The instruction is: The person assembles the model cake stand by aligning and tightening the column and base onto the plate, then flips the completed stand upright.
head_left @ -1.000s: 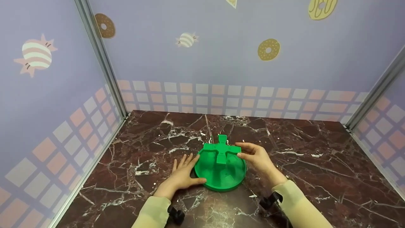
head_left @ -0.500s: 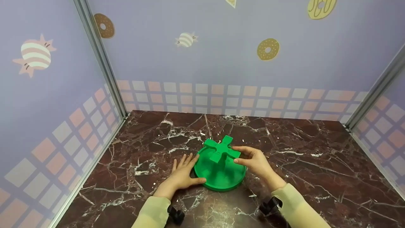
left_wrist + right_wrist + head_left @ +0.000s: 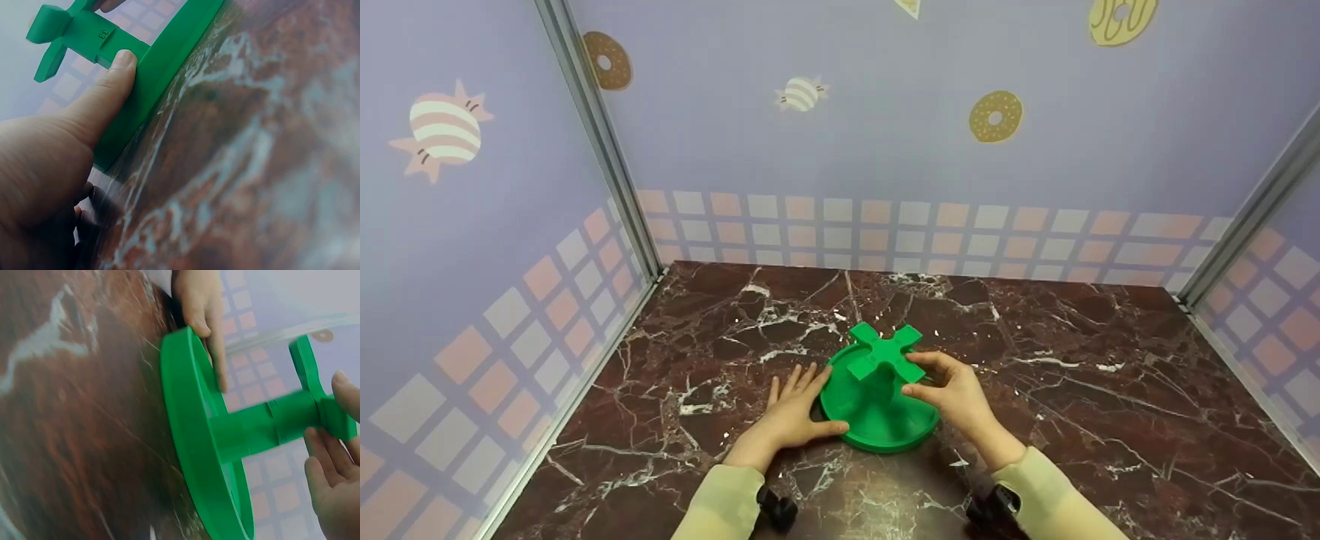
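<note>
A green cross-shaped top [image 3: 887, 351] with four arms sits on a green post [image 3: 261, 424]. The post rises from a round green base [image 3: 885, 444] with a raised rim, which stands on the table. My left hand [image 3: 793, 420] lies at the base's left side, its fingers spread and straight along the rim. In the left wrist view, its thumb [image 3: 115, 81] presses the rim near a small "33" marking on the post. My right hand [image 3: 956, 394] holds the near right arm of the cross between thumb and fingers, seen at the edge of the right wrist view.
The dark red marbled table [image 3: 1095, 420] has white veins and a few light specks behind the base. Purple panels [image 3: 840, 150] with sweets and tile patterns enclose the back and both sides. Black wrist cameras sit at both cuffs.
The cross has turned clockwise, seen from above, by roughly an eighth of a turn. My right hand has moved slightly left and towards me with it. Left hand and base have stayed put.
</note>
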Tool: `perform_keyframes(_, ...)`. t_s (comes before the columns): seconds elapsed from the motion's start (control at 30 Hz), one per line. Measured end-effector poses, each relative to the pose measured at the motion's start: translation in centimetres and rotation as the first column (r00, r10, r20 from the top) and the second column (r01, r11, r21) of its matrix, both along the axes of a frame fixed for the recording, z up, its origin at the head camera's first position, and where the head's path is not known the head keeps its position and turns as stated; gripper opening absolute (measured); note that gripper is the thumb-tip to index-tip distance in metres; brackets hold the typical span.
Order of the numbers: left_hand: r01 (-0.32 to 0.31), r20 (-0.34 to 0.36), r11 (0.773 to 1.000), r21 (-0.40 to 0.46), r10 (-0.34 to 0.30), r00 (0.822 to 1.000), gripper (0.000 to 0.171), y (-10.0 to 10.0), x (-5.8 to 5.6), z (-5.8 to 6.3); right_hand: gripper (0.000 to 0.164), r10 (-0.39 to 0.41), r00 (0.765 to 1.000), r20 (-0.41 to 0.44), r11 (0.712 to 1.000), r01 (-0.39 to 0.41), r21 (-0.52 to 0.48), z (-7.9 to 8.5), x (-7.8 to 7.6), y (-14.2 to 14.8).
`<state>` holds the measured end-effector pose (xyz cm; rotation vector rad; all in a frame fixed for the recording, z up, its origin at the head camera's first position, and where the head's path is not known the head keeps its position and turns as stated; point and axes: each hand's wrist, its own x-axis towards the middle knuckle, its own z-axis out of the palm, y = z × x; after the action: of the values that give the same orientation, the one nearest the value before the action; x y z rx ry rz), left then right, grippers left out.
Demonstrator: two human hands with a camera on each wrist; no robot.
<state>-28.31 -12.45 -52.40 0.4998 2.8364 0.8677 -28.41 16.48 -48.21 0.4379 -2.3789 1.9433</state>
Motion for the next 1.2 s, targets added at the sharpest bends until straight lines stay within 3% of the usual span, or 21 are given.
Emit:
perform_keyframes(0.27,-0.005,0.002,1.0,0.007,0.005,1.0,0.105,0.1,0.1,0.0,0.045,-0.118,0.993,-0.007,0.992,0.117,-0.052,-0.3,1.2,-1.9)
perform_keyframes(0.7,0.001,-0.007,1.0,0.007,-0.001,1.0,0.106,0.0,0.0,0.0,0.049,-0.133,0.991,-0.023,0.989,0.132,-0.064,-0.5,1.7,-2.9)
perform_keyframes(0.97,0.002,-0.009,1.0,0.005,-0.002,1.0,0.106,0.0,0.1,-0.1,0.046,-0.129,0.992,-0.013,0.991,0.128,-0.028,0.3,1.5,-2.1)
perform_keyframes(1.2,-0.005,-0.007,1.0,0.007,0.005,1.0,0.105,0.1,0.0,0.0,0.036,-0.245,0.965,-0.093,0.968,0.24,-0.068,1.5,0.1,-0.5)
